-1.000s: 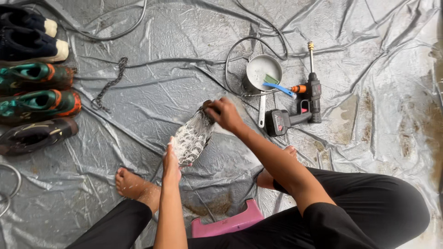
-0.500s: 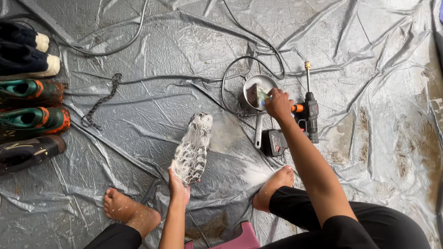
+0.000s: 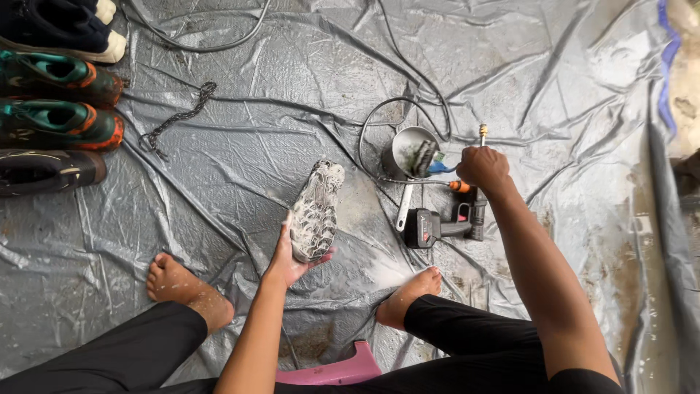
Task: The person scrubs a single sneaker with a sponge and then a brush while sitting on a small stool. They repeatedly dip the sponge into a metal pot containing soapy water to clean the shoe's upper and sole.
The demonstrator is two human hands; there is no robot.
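Observation:
My left hand (image 3: 290, 257) holds a soapy shoe (image 3: 316, 210) by its heel, with the sole turned up, just above the grey tarp (image 3: 240, 146). My right hand (image 3: 481, 168) is closed around the barrel of a black cordless spray gun (image 3: 446, 222) that lies on the tarp. The gun's brass nozzle (image 3: 482, 131) sticks out beyond my fist. Just left of that hand, a scrub brush with a blue handle (image 3: 426, 158) rests in a small metal pan (image 3: 405, 149).
Several shoes (image 3: 58, 109) are lined up along the left edge. A short chain (image 3: 179, 117) and a thin black hose (image 3: 368, 142) lie on the tarp. My bare feet (image 3: 182, 284) (image 3: 408, 295) flank a pink stool (image 3: 335, 372). Muddy ground shows at the right.
My right hand left the brush in the pan and moved right onto the spray gun. The left hand still holds the shoe, which shifted only slightly.

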